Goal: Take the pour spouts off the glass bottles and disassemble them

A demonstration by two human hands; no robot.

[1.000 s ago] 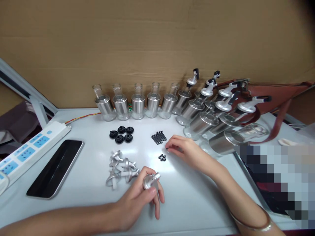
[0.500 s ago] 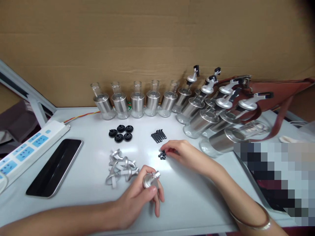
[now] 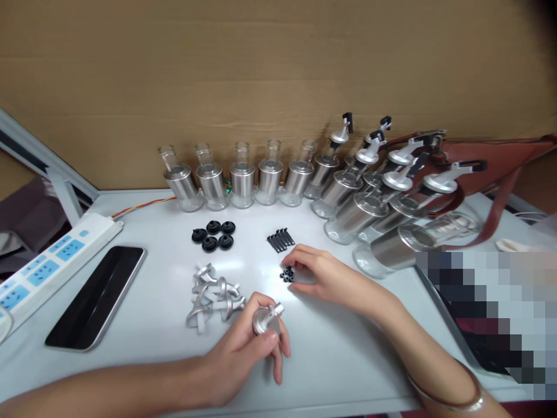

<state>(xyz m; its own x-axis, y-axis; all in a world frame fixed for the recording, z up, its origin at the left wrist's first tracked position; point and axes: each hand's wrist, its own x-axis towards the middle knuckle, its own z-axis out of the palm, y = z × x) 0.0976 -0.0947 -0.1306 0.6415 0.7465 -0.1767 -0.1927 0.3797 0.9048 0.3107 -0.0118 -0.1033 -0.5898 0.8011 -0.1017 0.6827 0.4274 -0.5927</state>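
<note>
My left hand (image 3: 255, 342) is closed around a silver bottle pourer (image 3: 266, 319), its short spout pointing up and to the right. Over the small black ring-shaped parts (image 3: 287, 274), my right hand (image 3: 315, 271) has its thumb and fingers apart on either side of the little pile. Whether a fingertip touches a ring I cannot tell. Just behind them lie several black levers (image 3: 281, 239) in a row. More silver pourers (image 3: 217, 296) are heaped left of my left hand. Several black round stoppers (image 3: 213, 235) sit farther back.
Several glass bottles with steel sleeves (image 3: 242, 177) line the cardboard wall. At the right stand bottles fitted with pourers (image 3: 368, 212), and one bottle (image 3: 402, 247) without a pourer leans over. A phone (image 3: 96, 296), a power strip (image 3: 52, 261) and a reddish-brown bag (image 3: 491, 165) are around the edges.
My right thumb and fingers have spread apart at the ring pile. My left hand keeps the pourer in the same place.
</note>
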